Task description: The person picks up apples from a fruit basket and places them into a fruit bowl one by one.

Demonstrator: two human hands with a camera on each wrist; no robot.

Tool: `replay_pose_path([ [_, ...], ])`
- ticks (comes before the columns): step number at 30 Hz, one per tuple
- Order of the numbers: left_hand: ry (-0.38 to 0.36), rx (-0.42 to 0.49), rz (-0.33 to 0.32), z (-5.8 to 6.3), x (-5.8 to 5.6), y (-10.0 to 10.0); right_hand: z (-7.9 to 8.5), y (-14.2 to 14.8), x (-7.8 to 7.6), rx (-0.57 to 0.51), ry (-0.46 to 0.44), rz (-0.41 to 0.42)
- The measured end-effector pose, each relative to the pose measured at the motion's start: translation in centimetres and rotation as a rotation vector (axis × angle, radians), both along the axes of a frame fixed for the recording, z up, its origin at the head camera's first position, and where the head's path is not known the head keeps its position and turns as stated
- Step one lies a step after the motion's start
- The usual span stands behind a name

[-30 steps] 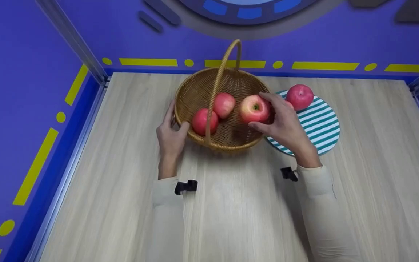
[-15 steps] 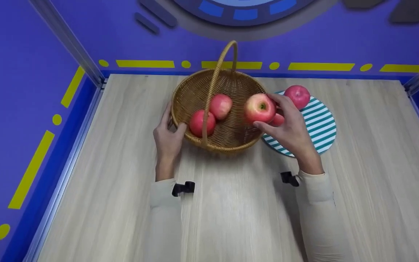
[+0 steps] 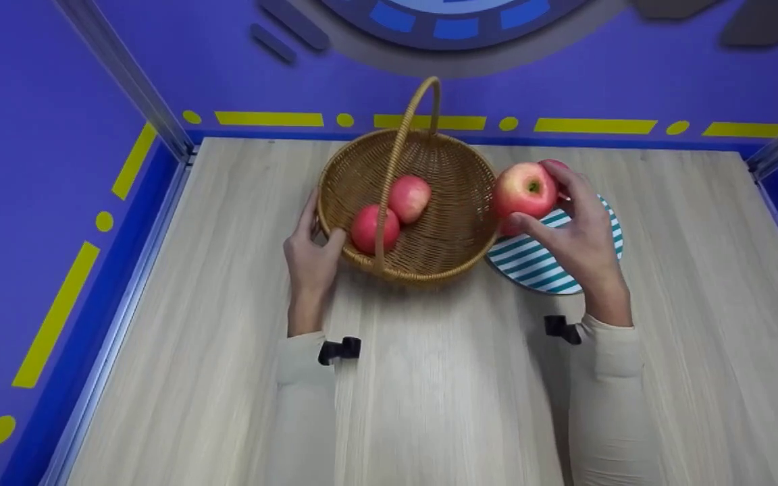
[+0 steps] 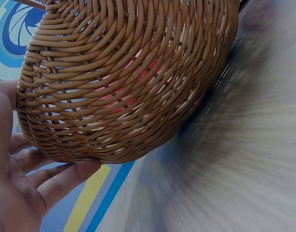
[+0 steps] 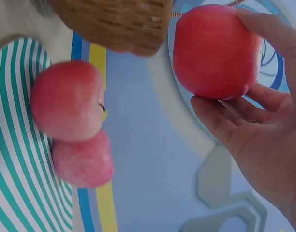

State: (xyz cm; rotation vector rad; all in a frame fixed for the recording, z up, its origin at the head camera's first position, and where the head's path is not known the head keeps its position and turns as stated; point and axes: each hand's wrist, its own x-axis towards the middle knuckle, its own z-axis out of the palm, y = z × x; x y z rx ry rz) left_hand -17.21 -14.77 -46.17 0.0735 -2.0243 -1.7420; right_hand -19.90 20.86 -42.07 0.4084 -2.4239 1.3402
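Observation:
My left hand (image 3: 313, 263) grips the near left side of a brown wicker basket (image 3: 460, 226), thumb at the rim and fingers spread along the outer wall. Inside the basket lie two red apples, one apple (image 3: 374, 229) against the near left wall and another apple (image 3: 410, 198) just beyond it. To the basket's right, my right hand (image 3: 588, 236) holds a red and yellow apple (image 3: 525, 191) between thumb and fingers, above a round green-and-white striped mat (image 3: 541, 270). In the right wrist view, two more apples sit side by side on the mat, a nearer apple (image 5: 66, 101) and a pinker apple (image 5: 85, 159).
The basket's tall arched handle (image 3: 399, 145) stands upright across its opening. A pale wood tabletop (image 3: 429, 378) lies under everything. Blue printed panels (image 3: 267, 81) with yellow marks wall in the back and the left side.
My right hand has moved right with the apple, from over the basket's opening to over the striped mat. My left hand and the basket have stayed nearly in place.

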Motion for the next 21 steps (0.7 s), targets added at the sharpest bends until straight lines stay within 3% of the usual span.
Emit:
replay_pose_path([
  [10,0.02,0.02,-0.015,-0.1,0.0,0.0,-0.5,2.2,-0.3,0.002,-0.042,-0.074],
  [21,-0.008,-0.01,-0.015,0.2,0.2,0.0,-1.1,4.1,-0.6,-0.034,-0.123,-0.134],
])
